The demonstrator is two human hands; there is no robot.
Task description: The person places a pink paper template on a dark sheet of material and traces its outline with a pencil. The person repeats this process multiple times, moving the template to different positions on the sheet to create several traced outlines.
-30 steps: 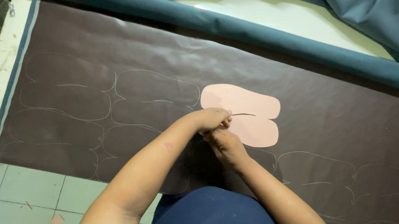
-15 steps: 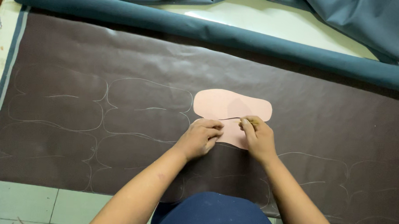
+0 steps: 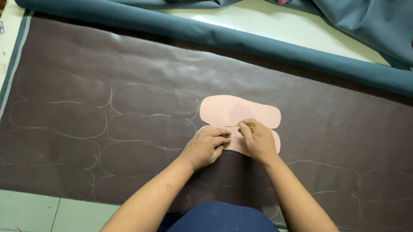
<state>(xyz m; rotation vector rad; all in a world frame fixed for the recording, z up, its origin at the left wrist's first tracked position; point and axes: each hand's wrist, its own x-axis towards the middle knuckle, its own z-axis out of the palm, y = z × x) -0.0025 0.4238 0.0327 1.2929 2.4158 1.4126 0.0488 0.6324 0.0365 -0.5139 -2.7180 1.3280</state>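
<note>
Both hands meet at centre on a pink template [image 3: 239,113] — left hand [image 3: 207,146] pressing it, right hand [image 3: 258,141] gripping a thin marker [image 3: 244,126]. Dark sheet [image 3: 125,52] beneath; teal roll [image 3: 219,36] toward twelve o'clock.

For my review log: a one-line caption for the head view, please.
Left hand presses a pink template onto a dark sheet while the right hand marks with a thin pencil.

Bare forearms without sleeves; dark navy-blue garment [image 3: 222,223] over the lap.

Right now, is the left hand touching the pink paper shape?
Touching. The head view shows the left hand pressing its fingertips flat on the pink paper shape.
</note>
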